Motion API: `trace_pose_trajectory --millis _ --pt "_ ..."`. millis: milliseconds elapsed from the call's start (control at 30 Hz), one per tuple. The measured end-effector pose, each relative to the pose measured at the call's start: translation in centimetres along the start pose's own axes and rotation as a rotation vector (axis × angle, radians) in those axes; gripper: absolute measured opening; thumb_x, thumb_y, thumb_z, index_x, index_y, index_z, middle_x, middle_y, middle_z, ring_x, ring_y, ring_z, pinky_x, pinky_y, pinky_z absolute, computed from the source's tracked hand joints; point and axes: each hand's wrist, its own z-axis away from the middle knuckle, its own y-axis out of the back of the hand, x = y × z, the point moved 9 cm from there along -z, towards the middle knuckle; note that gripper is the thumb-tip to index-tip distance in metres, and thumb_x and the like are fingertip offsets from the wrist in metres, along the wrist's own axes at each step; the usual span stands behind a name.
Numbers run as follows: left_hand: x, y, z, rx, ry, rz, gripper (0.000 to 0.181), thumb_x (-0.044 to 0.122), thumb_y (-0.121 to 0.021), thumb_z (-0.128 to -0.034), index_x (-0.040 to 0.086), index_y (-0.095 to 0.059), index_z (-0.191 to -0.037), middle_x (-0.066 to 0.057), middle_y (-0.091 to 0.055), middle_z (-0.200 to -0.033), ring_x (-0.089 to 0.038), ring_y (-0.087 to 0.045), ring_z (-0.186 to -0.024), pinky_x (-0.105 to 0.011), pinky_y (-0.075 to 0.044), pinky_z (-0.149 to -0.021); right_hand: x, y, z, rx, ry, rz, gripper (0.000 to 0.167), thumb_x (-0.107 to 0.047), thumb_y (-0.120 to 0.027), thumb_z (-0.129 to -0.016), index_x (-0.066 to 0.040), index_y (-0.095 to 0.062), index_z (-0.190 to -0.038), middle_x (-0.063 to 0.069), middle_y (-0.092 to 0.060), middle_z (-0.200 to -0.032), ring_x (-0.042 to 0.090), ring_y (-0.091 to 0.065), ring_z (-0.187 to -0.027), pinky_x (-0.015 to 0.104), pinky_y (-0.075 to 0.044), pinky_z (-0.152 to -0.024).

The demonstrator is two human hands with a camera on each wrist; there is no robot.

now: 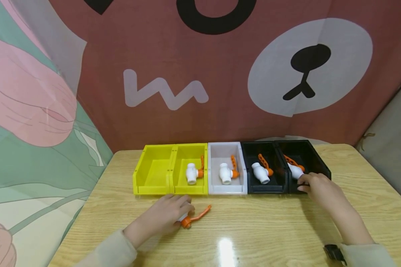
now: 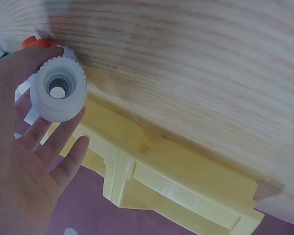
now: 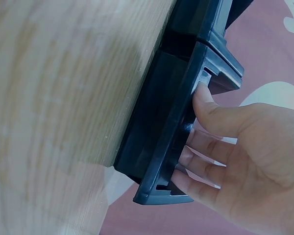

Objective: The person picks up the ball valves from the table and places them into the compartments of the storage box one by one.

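In the head view my left hand [image 1: 168,213] holds a white ball valve [image 2: 60,93] with an orange lever [image 1: 200,214] low over the table, in front of the yellow bins. The left wrist view looks straight into the valve's round ribbed end, with the thumb on one side and fingers beneath. My right hand [image 1: 324,189] reaches over the front lip of the rightmost black bin [image 3: 159,117]. Its thumb and fingers are at the lower end of another white ball valve [image 1: 295,171] with an orange lever; the bin wall hides that valve in the right wrist view.
Five bins stand in a row: an empty yellow bin [image 1: 155,170], then yellow, white and black bins holding one ball valve each [image 1: 192,173], then the rightmost black one. A printed cloth [image 1: 173,122] hangs behind the wooden table [image 1: 260,230].
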Motion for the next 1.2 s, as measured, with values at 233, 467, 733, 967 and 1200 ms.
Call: trace_pose_trajectory --millis 233,467,733,967,1200 --pt "-0.5 0.7 1.1 0.022 0.050 0.043 0.047 0.020 -0.084 -0.0763 0.015 -0.065 -0.118 -0.001 -0.058 -0.118 -0.018 -0.062 -0.100 -0.039 -0.054 -0.088 -0.2 0.1 0.1 0.026 0.014 0.004 0.009 -0.009 -0.079 -0.082 -0.010 -0.071 -0.086 0.004 -0.065 -0.082 0.032 -0.059 -0.077 0.051 -0.052 -0.067" --pt "-1.7 1.0 2.1 -0.009 0.135 0.076 0.048 0.023 -0.082 -0.0784 0.017 -0.062 -0.122 -0.002 -0.056 -0.124 -0.020 -0.060 -0.109 -0.044 -0.052 -0.093 -0.3 0.1 0.1 0.034 0.016 0.005 0.009 -0.009 -0.079 -0.082 -0.009 -0.071 -0.086 0.004 -0.065 -0.082 0.032 -0.060 -0.077 0.051 -0.052 -0.067" --pt "-2.9 2.0 3.1 0.035 0.201 0.070 0.054 0.022 -0.085 -0.0757 0.016 -0.062 -0.124 0.000 -0.057 -0.121 -0.021 -0.060 -0.105 -0.042 -0.052 -0.090 -0.1 0.0 0.0 0.026 0.010 -0.001 0.009 -0.009 -0.079 -0.082 -0.009 -0.071 -0.087 0.004 -0.066 -0.082 0.032 -0.060 -0.077 0.051 -0.052 -0.066" --pt "-4.0 2.6 3.7 0.068 0.246 0.059 0.059 0.021 -0.088 -0.0724 0.013 -0.062 -0.124 -0.004 -0.057 -0.122 -0.022 -0.060 -0.102 -0.044 -0.052 -0.091 -0.1 0.0 0.1 0.028 0.009 -0.001 0.009 -0.010 -0.079 -0.082 -0.009 -0.070 -0.086 0.004 -0.065 -0.082 0.033 -0.060 -0.077 0.051 -0.052 -0.067" --pt "-5.2 3.0 4.4 0.120 0.277 0.040 0.058 0.023 -0.090 -0.0712 0.015 -0.062 -0.122 -0.003 -0.056 -0.120 -0.021 -0.061 -0.095 -0.041 -0.055 -0.084 -0.2 0.1 0.2 0.042 0.019 -0.002 0.010 -0.010 -0.079 -0.081 -0.010 -0.070 -0.086 0.003 -0.065 -0.081 0.032 -0.060 -0.077 0.050 -0.053 -0.067"
